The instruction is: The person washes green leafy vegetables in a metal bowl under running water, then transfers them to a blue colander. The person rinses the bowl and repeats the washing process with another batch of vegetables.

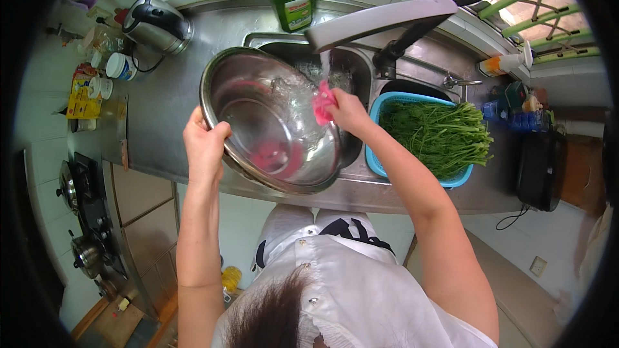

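My left hand [205,142] grips the rim of a large stainless steel basin [256,125], thumb over the edge. The basin is tilted towards the sink [358,65], its right side over the bowl. In my right hand [349,108] is a bunched pink cloth [323,102], held near the basin's right rim. Water runs from the faucet [382,24] just above the cloth. Wet streaks and pink reflections show on the basin's inner wall. Right of my right hand, a blue plastic basket [375,154] holds a heap of leafy green herbs [435,137].
A green detergent bottle [292,2] stands behind the sink. On the left counter are an electric kettle [157,24] and small white tubs [121,66]. A gas stove [89,188] with pots lies further left. A black appliance [541,171] stands at the right end.
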### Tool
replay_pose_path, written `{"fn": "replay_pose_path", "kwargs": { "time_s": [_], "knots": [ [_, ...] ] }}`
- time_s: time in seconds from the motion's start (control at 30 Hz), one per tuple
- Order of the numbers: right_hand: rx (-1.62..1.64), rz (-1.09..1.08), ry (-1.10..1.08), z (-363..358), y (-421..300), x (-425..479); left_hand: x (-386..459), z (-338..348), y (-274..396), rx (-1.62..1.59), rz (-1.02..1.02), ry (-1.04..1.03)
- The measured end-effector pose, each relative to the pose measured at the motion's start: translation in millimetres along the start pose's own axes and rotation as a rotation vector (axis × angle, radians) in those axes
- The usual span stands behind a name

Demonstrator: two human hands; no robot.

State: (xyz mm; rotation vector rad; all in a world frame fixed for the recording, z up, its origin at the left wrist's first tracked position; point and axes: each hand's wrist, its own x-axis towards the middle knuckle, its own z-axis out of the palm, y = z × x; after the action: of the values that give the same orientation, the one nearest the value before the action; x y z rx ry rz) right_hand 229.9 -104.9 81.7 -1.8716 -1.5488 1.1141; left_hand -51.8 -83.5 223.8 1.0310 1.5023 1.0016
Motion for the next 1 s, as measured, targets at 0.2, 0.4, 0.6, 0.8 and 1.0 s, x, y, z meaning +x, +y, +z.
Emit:
{"fn": "replay_pose_path", "kwargs": {
  "time_s": [0.2,0.4,0.6,0.8,1.0],
  "knots": [
    [0.184,-0.087,0.231,-41.6,21.3,15.6,-17.4,47.2,45.1,0.284,0.33,0.022],
    [0.872,-0.144,0.195,-80.3,9.9,17.8,-37.3,62.6,31.0,0.798,0.693,0.269],
    [1.021,0.037,0.402,-135.5,82.2,-14.6,-49.8,69.0,37.1,0.807,0.767,0.338],
    [-0.018,0.115,0.444,-109.4,106.8,-11.3,-50.6,63.2,28.0,0.907,0.915,0.405],
    [-0.144,0.09,0.275,-106.2,25.9,-32.0,-61.2,47.5,32.3,0.933,0.899,0.394]
  ]
}}
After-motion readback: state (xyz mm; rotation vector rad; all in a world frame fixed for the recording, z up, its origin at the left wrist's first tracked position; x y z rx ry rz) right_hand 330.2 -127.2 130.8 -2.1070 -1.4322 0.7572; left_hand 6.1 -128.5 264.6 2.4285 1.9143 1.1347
